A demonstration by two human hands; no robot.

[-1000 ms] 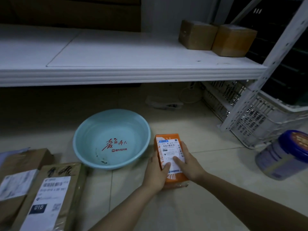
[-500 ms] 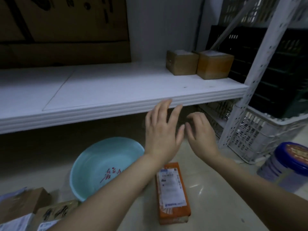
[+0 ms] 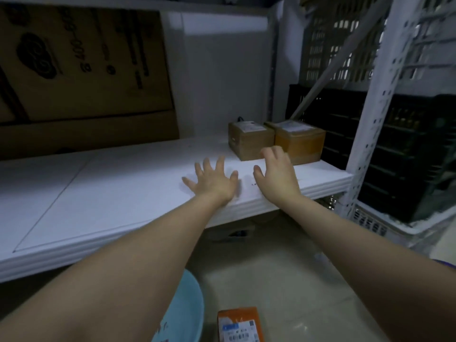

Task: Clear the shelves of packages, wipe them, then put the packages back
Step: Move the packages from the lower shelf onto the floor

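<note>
Now both hands over the white shelf (image 3: pixel 103 193): left hand (image 3: pixel 213 180) splayed, right hand (image 3: pixel 277 174) loosely curled (each grip empty), just before two brown cardboard packages (image 3: pixel 249 140). Orange labelled package (image 3: pixel 240 324) on floor.

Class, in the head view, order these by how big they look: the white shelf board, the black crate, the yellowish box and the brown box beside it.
1. white shelf board
2. black crate
3. yellowish box and brown box: they look about alike, so no ranking.
</note>
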